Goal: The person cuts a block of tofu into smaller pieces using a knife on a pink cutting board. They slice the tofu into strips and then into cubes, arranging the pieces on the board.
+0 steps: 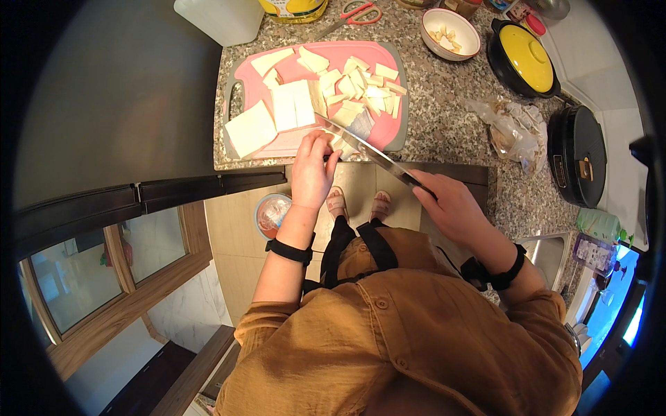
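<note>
My right hand [451, 207] grips the dark handle of a kitchen knife [370, 152], its long blade reaching up and left over a pink cutting board [250, 67] with grey ends. Near the board's front edge, my left hand [315, 165] has its fingers bent against a pale piece that looks like tofu, close to the blade; how firmly it holds the piece cannot be told. Large pale slabs [252, 129] and a block [293, 105] with a cut line lie on the board's left half. Smaller cut pieces [359, 83] are heaped at the right.
Red-handled scissors [361, 14] lie behind the board. A white bowl [448, 52] holds peeled garlic cloves. Farther right are a black pot with a yellow lid [526, 57], a crumpled plastic bag [512, 130] and a black round appliance [577, 156]. A bin [264, 221] stands on the floor.
</note>
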A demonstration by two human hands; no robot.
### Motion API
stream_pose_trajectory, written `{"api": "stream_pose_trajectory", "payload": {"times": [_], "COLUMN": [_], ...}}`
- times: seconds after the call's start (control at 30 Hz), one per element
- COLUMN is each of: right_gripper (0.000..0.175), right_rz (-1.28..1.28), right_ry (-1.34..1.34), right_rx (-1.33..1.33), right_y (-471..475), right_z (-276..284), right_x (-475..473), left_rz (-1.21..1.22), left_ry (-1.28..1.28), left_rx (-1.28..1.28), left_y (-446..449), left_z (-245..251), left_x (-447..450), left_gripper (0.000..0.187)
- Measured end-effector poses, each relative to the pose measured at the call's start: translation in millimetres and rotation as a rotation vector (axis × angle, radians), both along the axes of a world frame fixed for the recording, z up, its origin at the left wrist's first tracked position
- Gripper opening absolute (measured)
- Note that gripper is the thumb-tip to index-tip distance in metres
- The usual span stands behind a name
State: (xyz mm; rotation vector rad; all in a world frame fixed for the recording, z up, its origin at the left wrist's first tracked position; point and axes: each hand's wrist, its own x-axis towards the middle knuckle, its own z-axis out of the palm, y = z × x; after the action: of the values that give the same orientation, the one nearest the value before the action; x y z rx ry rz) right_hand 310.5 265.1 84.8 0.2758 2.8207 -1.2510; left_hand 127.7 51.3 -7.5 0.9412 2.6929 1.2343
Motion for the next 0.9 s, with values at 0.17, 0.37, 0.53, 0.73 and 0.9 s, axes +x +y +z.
{"api": "stream_pose_trajectory", "payload": {"times": [0.17,0.37,0.53,0.73,0.9], "right_gripper": [0.034,0.033,0.033,0.034,0.034], "right_rz": [-0.017,-0.012,-0.028,-0.038,-0.011], "right_ry": [-0.021,-0.059,-0.051,0.071,0.083], "right_rx": [0.025,-0.022,-0.016,-0.087,-0.099], "right_y": [-1.5,3.1,6.2,-2.5,-8.4], "right_z": [-15.7,3.5,31.9,39.1,33.4], "right_x": [-0.4,0.6,8.8,2.7,-3.0], "left_rz": [0.01,0.016,0.031,0.038,0.036], "left_ry": [-0.027,-0.049,0.058,0.106,0.082], "left_rx": [-0.006,0.023,0.024,0.022,0.038], "left_y": [-1.9,-2.4,-2.5,-5.1,-5.9], "left_z": [-3.4,-5.4,-4.2,-4.7,-6.4], "left_x": [-2.1,-1.0,0.0,3.0,3.4], "left_gripper": [0.035,0.039,0.038,0.037,0.036]}}
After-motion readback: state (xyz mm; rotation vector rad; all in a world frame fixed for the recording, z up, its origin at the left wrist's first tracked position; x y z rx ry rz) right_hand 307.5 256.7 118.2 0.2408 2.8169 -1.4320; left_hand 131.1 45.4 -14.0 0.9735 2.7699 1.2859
